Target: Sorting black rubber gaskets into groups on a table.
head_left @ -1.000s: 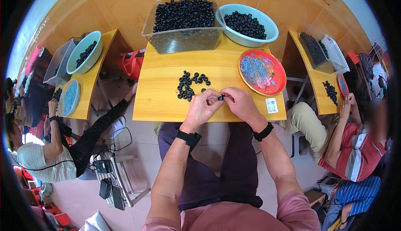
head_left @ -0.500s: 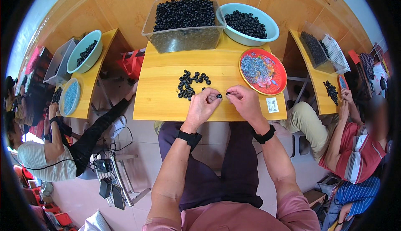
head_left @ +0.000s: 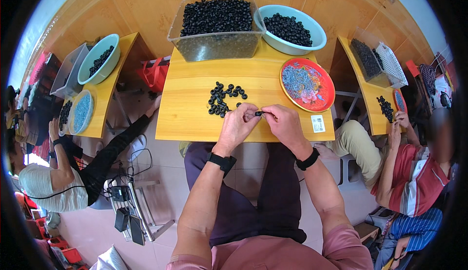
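Between the fingertips of my left hand (head_left: 238,126) is a small black ring-like part (head_left: 258,114), held over the near edge of the wooden table (head_left: 195,128). My right hand (head_left: 285,124) is closed in a pinch right against that part; whatever it grips is too small and covered to name. Just left of my hands lies a loose group of similar black parts (head_left: 222,97). Beyond my right hand is a round red flowered tray (head_left: 329,93) bearing a heap of small silvery-blue pieces (head_left: 297,79).
A clear plastic bin (head_left: 214,50) and a light-blue basin (head_left: 319,38), both full of black parts, stand at the table's back. A white label (head_left: 318,123) is stuck near the right corner. People work at side tables (head_left: 109,104) left and right.
My right hand has moved left, bringing its pinched fingertips up to the black part in my left hand. Before, a gap separated the two hands.
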A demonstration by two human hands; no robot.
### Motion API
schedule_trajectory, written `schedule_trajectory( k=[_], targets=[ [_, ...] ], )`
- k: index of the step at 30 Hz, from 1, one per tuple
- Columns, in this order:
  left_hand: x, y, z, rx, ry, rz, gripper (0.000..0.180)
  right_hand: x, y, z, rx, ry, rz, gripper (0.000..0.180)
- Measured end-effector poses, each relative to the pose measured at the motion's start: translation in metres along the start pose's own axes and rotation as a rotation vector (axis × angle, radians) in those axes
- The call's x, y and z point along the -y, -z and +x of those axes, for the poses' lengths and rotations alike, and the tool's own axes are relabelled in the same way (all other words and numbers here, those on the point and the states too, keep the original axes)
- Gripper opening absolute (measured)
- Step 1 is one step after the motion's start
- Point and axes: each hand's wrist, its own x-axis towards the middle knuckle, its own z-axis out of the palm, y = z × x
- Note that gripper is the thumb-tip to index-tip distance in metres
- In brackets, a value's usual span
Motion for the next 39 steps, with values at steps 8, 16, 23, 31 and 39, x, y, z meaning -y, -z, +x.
schedule_trajectory(
  k=[8, 16, 23, 31, 39],
  targets=[
    [-0.001, 0.002, 0.000, 0.040, 0.036, 0.049, 0.024, 0.000, 0.001, 0.000, 0.023, 0.061, -0.034, 0.009],
    [-0.002, 0.002, -0.001, 0.079, 0.042, 0.051, 0.025, 0.000, -0.001, -0.002, 0.006, 0.014, -0.010, 0.009],
    [-0.005, 0.004, -0.001, 0.101, 0.033, 0.029, 0.023, 0.003, -0.006, -0.001, -0.025, -0.046, 0.016, 0.010],
    [0.005, 0.002, 0.001, 0.075, 0.036, -0.013, 0.021, 0.007, -0.001, 0.017, 0.180, -0.141, 0.026, 0.015],
    [0.005, 0.003, 0.002, 0.038, 0.070, -0.067, 0.021, 0.022, -0.010, 0.001, 0.028, -0.014, 0.005, 0.016]
  ],
)
